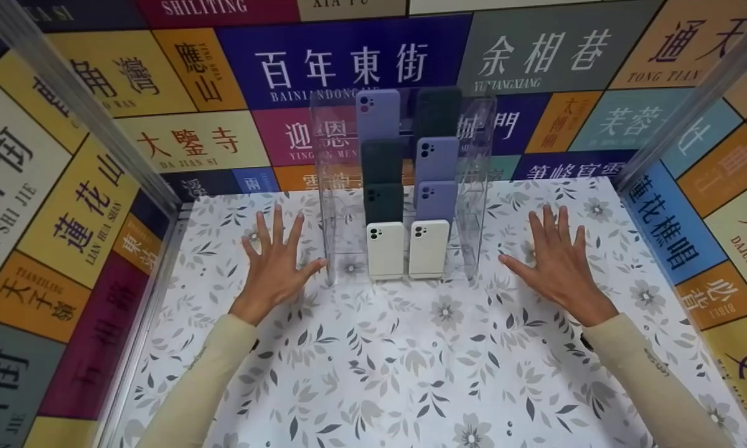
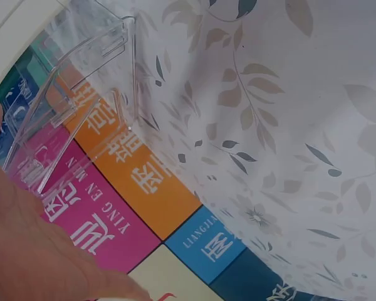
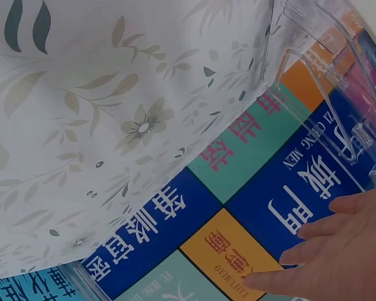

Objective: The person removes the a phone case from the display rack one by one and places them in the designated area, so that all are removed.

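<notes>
So both hands are idle right now, far as I can see: the bare left hand [image 1: 274, 267] and the bare right hand [image 1: 561, 264] are palm down with fingers spread, one on each side of a clear plastic tiered display stand [image 1: 480, 211]. Grip on both is wide and holding nothing; can't tell if the palms press the white worktop with grey leaf-and-flower print [image 1: 411, 367] or hover over it. The stand sits between them toward the back, carrying two columns of slim rectangular phone cases with camera cutouts: left column, top down, is a lavender case [image 1: 378, 115], two dark green cases [image 1: 381, 160] and a white case [image 1: 385, 250]; right column is a dark green case [image 1: 437, 112], two lavender cases [image 1: 436, 158] and another white case [image 1: 427, 250]. I'd call this a between-moves pose, rack full-looking and tidy. Handling any case would call for swinging a hand inward and pinching the edges without knocking the stand, which looks light. View-wise, only the head camera gives the whole line-up of colours. The left wrist camera gets the stand's bent clear side up close, plus a pale edge in the corner, and the right wrist one gets the opposite side against the multicoloured lettered wall panels [image 3: 301, 182].
</notes>
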A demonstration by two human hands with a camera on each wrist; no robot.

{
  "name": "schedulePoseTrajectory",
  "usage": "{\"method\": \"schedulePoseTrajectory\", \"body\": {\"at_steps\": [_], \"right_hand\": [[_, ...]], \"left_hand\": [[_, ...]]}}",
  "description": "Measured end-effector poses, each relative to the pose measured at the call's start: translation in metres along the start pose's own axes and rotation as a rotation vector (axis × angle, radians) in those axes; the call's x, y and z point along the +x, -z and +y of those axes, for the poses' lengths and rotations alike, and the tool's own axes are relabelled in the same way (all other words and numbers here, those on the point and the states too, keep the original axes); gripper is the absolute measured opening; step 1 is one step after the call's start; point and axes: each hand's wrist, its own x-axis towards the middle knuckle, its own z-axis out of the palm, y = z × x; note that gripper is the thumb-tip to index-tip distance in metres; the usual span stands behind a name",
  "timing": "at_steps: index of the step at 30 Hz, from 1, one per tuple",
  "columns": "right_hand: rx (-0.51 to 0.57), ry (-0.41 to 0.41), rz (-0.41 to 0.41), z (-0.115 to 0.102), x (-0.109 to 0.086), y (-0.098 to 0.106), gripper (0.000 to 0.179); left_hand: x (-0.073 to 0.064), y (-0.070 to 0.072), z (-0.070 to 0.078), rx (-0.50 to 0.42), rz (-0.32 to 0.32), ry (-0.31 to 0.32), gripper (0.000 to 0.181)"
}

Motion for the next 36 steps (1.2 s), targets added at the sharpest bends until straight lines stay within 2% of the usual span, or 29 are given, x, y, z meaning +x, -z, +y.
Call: {"method": "schedulePoseTrajectory", "body": {"at_steps": [4,8,15,19,28,36], "right_hand": [[0.02,0.018,0.051,-0.003,0.003,0.001,0.107],[0.053,0.06,0.137,-0.008,0.006,0.002,0.097],[0.09,0.16,0.308,-0.013,0.011,0.003,0.08],[0.096,0.228,0.373,-0.016,0.013,0.004,0.073],[0.128,0.327,0.443,-0.022,0.019,0.003,0.065],[0.144,0.357,0.426,-0.031,0.022,0.004,0.061]], "left_hand": [[0.003,0.003,0.001,-0.045,-0.015,-0.007,0.104],[0.006,0.008,0.004,-0.099,-0.028,-0.013,0.102],[0.012,0.015,0.009,-0.214,0.006,-0.042,0.1],[0.014,0.02,0.01,-0.26,0.022,-0.039,0.099],[0.022,0.023,0.009,-0.421,0.01,-0.004,0.094],[0.031,0.023,0.016,-0.503,0.048,-0.011,0.088]]}}
